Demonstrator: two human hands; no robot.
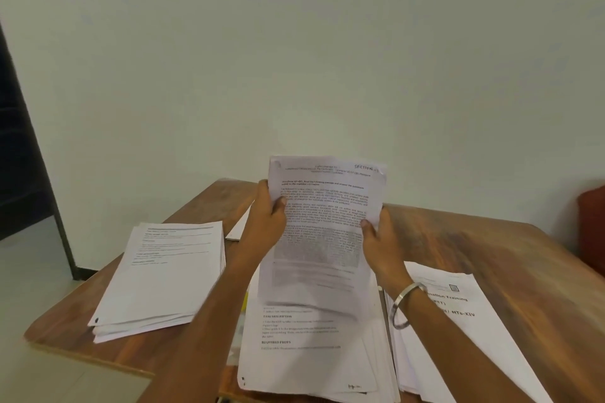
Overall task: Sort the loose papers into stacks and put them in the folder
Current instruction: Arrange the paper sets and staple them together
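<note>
From the head camera, both hands are lifting a printed sheet (322, 229) up above the wooden table (458, 239), tilted toward the viewer, with "SECTION" handwritten at its top right corner. The left hand (266, 219) is gripping the sheet's left edge, thumb curling over the front of the page while the other fingers are wrapping behind it. The right hand (379, 239) is pinching the right edge lower down, thumb pressing on the printed face and the remaining fingers hiding behind the paper; a metal bangle (406, 304) is sitting on that wrist. Directly beneath the raised sheet, a middle stack of papers (304, 347) is lying on the table. A left stack (163, 275) is resting well apart near the table's left corner, and a right stack (458, 330) with bold headings is lying just beside the middle one.
</note>
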